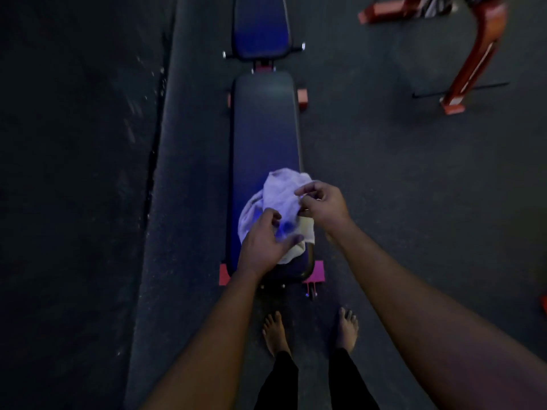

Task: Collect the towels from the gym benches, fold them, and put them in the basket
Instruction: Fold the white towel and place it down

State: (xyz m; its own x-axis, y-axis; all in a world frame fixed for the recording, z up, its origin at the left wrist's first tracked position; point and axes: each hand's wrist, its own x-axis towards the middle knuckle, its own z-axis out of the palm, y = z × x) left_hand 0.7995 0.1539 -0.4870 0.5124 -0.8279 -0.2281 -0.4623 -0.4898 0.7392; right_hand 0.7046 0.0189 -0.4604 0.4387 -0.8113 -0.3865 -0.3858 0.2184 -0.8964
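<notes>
A crumpled towel [279, 199] on the near end of the bench [263, 128] was pinched at its edge by the right hand [324, 204] and overlaid by the loosely curled left hand [262, 242], its hold not discernible; collection seemed under way, with corners to be found for folding.

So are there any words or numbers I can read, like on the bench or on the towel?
No words, numbers or signs can be read anywhere in this picture.
The bench has a plain dark pad with no brand showing.
The towel shows no print or label.
The red frame on the floor carries no sign that shows.
The picture is dim and a bit blurred, so tiny print could be missed.
</notes>
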